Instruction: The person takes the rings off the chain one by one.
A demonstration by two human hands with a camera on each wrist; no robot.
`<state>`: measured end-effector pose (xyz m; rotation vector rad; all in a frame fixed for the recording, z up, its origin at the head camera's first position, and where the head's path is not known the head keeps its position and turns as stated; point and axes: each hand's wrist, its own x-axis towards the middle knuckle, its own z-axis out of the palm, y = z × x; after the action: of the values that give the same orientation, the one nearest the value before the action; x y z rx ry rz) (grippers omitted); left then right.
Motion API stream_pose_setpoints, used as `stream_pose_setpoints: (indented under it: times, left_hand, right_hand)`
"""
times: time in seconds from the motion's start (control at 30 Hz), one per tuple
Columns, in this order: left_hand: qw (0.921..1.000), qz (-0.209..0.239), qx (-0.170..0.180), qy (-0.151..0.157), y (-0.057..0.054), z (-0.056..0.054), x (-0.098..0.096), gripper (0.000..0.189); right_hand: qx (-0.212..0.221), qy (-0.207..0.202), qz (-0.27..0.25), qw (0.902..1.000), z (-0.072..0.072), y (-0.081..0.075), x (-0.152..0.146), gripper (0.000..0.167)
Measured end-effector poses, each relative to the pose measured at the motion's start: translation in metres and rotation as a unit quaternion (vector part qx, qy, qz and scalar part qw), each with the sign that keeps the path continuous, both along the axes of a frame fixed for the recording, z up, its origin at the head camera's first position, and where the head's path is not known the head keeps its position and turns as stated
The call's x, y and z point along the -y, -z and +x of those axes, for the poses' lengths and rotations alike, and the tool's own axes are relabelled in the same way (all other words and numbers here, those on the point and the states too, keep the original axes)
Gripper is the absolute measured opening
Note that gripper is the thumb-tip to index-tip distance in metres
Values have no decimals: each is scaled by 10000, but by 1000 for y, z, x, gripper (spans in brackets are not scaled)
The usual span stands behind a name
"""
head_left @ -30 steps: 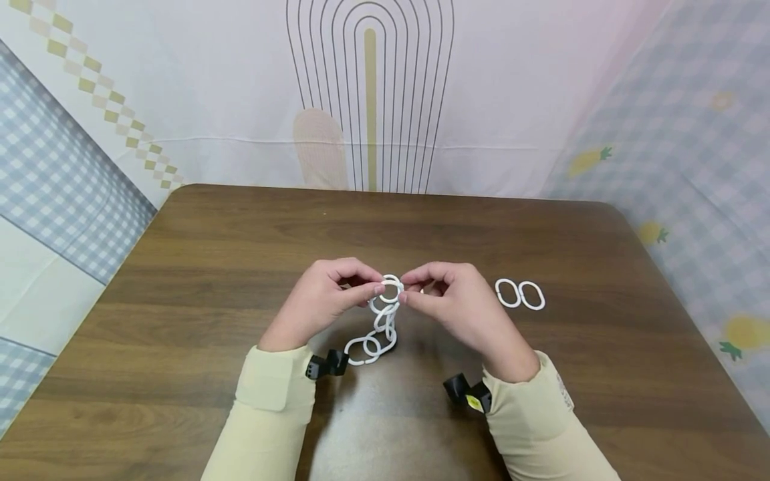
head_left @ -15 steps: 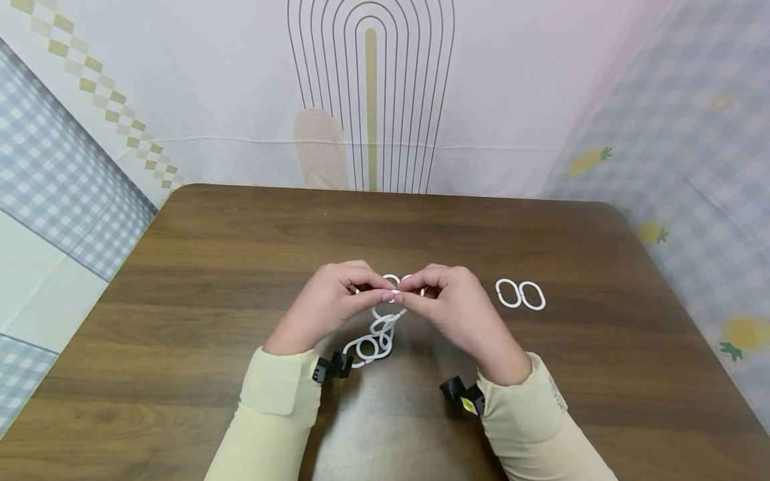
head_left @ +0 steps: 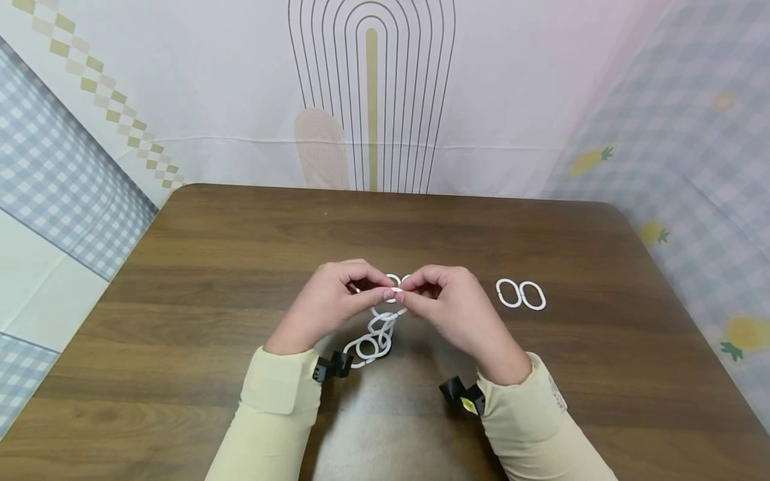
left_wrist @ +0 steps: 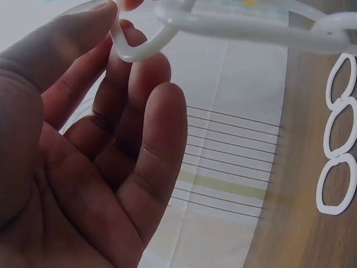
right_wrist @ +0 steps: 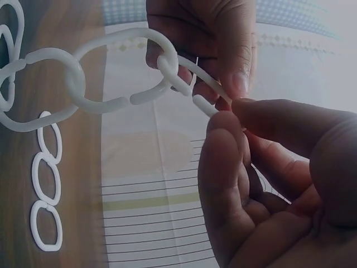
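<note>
Above the table's middle, my left hand [head_left: 339, 297] and right hand [head_left: 454, 300] meet at the fingertips. Both pinch one white plastic chain link [right_wrist: 203, 73] between thumb and fingers. In the right wrist view, a gap shows in its side, close to my right fingertips. This link passes through the end of a chain of white links [head_left: 375, 344], which hangs below my hands and trails onto the tabletop. The left wrist view shows a bent end of the held link [left_wrist: 139, 53] at my left fingers; its upper part is cut off by the frame.
Two loose white links [head_left: 533, 295] lie side by side on the brown wooden table [head_left: 240, 234], right of my hands. Behind my hands, a row of loose links [right_wrist: 46, 178] lies on the table, mostly hidden in the head view. A patterned cloth [head_left: 499, 93] hangs behind the table.
Over the last second my hands have drawn together until the fingertips meet, and the held link has tipped nearly edge-on to the head view. The last half second shows almost no movement.
</note>
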<state>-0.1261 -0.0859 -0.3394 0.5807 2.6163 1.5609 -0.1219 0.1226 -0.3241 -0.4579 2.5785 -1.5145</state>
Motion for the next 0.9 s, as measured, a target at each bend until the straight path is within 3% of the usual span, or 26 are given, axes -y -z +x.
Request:
stream_pose_setpoints:
  times: [0.17, 0.4, 0.67, 0.9]
  left_hand:
    - [9997, -32, 213, -151, -1, 0, 1, 11]
    - [9996, -11, 290, -49, -1, -1, 3, 13]
    - [9983, 32, 583, 1, -2, 0, 5, 16]
    - [9990, -29, 452, 17, -2, -1, 5, 9]
  right_hand:
    - [211, 28, -293, 9993, -1, -1, -2, 6]
    - [197, 155, -724, 9971, -2, -4, -5, 7]
    - [97, 487, -868, 9950, -4, -5, -8, 8]
    - [-30, 655, -1034, 9925, -5, -6, -10, 8]
